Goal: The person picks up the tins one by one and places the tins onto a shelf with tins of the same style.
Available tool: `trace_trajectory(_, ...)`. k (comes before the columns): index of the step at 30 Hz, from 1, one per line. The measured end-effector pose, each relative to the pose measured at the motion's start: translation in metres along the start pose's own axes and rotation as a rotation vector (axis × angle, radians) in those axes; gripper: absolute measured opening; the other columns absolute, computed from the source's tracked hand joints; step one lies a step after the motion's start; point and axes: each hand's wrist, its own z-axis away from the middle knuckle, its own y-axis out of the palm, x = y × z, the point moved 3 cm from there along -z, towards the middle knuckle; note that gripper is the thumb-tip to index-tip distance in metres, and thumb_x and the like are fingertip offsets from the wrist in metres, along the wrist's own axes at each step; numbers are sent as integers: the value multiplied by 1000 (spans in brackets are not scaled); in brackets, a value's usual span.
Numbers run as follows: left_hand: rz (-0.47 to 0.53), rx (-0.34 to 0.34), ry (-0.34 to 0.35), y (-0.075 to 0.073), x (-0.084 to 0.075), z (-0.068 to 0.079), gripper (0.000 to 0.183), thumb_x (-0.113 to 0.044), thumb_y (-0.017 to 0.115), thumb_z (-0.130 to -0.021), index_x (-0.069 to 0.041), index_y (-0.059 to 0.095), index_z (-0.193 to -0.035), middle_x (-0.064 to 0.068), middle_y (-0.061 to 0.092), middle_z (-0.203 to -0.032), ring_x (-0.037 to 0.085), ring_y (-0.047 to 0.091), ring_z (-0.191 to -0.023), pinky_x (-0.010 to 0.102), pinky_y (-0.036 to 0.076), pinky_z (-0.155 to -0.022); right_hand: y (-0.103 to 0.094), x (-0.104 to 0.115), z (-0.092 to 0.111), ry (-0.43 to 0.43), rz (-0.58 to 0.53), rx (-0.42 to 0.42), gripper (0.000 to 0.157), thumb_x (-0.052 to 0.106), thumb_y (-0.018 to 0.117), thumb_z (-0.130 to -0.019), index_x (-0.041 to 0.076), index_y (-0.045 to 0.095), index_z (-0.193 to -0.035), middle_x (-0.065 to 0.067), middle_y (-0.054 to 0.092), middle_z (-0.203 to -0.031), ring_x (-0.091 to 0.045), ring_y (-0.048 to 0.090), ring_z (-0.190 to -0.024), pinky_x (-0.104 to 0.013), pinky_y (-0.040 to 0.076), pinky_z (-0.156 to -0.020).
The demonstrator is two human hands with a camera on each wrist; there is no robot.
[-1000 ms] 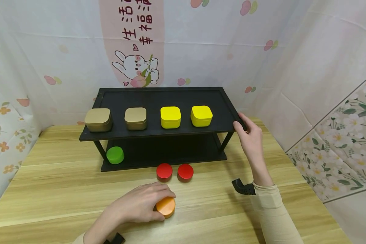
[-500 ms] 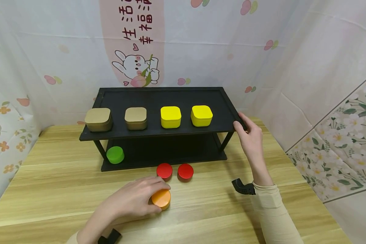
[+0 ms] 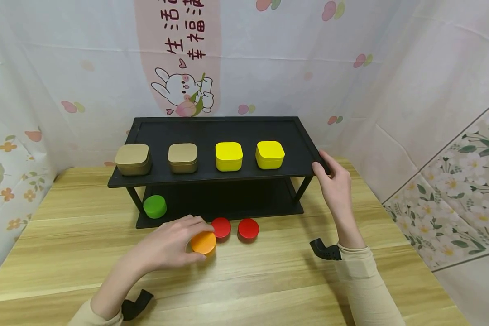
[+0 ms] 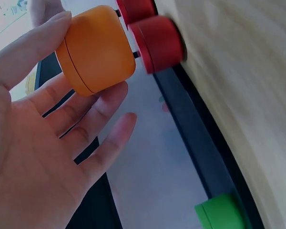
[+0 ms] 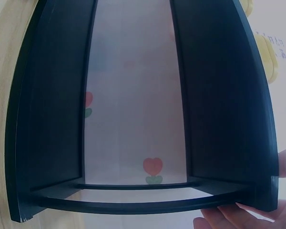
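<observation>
Between thumb and fingers, my left hand (image 3: 169, 244) pinches an orange round canister (image 3: 203, 243). In the left wrist view the orange canister (image 4: 97, 50) appears lifted off the table, its lid seam near the thumb. Two red round canisters (image 3: 221, 228) (image 3: 248, 230) stand on the table just right of it, before the black two-tier shelf (image 3: 220, 181). My right hand (image 3: 335, 181) grips the right front corner of the upper tier; in the right wrist view its fingers (image 5: 224, 217) curl round that end. A green round canister (image 3: 155, 206) stands at the left of the lower tier.
On the upper tier, two tan square boxes (image 3: 133, 159) (image 3: 182, 158) and two yellow square boxes (image 3: 228, 156) (image 3: 270, 155) stand in a row. Wood-grain tabletop (image 3: 269, 285) stretches in front of the shelf. A patterned curtain (image 3: 269, 59) hangs behind.
My left hand has carried the orange canister away from me and a little leftward, from the table's front toward the shelf. The right hand keeps its place on the shelf corner.
</observation>
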Motion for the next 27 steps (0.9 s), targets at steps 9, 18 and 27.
trace_trajectory(9, -40, -79, -24, -11, 14, -5, 48, -40, 77, -73, -24, 63, -116, -12, 60, -108, 5, 53, -95, 27, 51, -81, -2, 21, 9, 8, 4, 3, 47, 37, 51, -95, 24, 47, -139, -2, 46, -145, -20, 50, -127, -13, 41, -81)
trace_trajectory(18, -28, -103, -73, -17, 36, -17, 50, -37, 77, -73, -18, 62, -117, -4, 63, -109, 14, 56, -95, 31, 52, -79, -4, 35, 15, 1, 14, 10, 47, 34, 48, -96, 19, 46, -140, -8, 46, -144, -26, 49, -128, -16, 42, -84)
trace_trajectory(27, -63, -116, -106, -20, 57, -32, 50, -34, 75, -76, -13, 62, -119, 3, 63, -106, 17, 57, -90, 34, 50, -78, -3, 35, 15, 6, 21, 2, 47, 34, 49, -95, 19, 47, -140, -5, 47, -144, -23, 50, -127, -17, 41, -85)
